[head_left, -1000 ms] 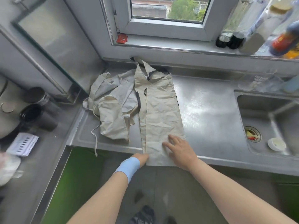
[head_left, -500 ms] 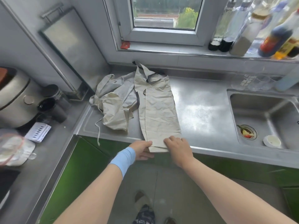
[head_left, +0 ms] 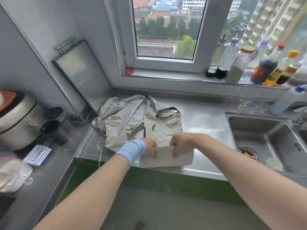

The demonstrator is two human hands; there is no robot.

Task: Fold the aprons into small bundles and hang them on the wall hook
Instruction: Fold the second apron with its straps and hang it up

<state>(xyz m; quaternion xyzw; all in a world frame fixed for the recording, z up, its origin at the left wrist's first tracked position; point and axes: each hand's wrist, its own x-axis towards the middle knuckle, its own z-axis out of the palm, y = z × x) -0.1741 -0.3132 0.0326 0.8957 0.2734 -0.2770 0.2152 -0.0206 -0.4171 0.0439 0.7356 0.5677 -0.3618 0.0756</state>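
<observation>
Folding is under way on the beige apron (head_left: 167, 128), which lies as a narrow strip on the steel bench (head_left: 204, 123). The left hand (head_left: 150, 146) and right hand (head_left: 179, 145) each grip the near hem, fingers curled over it, and hold it raised above the bench edge. The next move probably calls for carrying the hem toward the neck strap (head_left: 166, 109) and pressing it flat. A second apron (head_left: 116, 130) lies crumpled just to the left. No wall hook is in view.
</observation>
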